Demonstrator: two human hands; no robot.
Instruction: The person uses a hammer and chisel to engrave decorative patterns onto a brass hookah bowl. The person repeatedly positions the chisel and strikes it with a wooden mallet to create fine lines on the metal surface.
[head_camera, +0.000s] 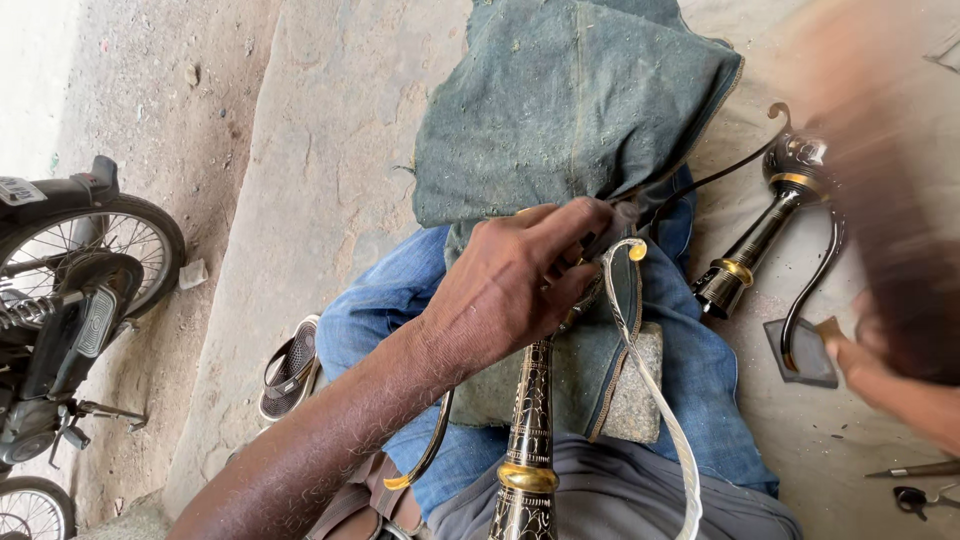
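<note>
Your left hand (520, 285) is the nearer one to the work: its grip is wrapped tight around the upper end of the black engraved vase (528, 440), which lies across your lap on top of the folded denim cloth (560, 110). The vase's long axis runs from your waist straight up toward the cloth, gold band toward you, so from the grip the body trails back and down toward your belly. A pale twisted handle (655, 390) curves out just right of the vase, from near your fingertips down past the grey stone block (635, 390) under it. Your left forearm comes in from the lower left, wrist bent slightly, knuckles up, thumb side toward the cloth. Your right hand (880, 370) is well right of the vase, blurred in motion, and I cannot tell whether its grip is closed or apart, or whether it holds anything. Beside it, right of the vase, a second black vase (770, 230) with a curved spout lies on the concrete floor (330, 180).
</note>
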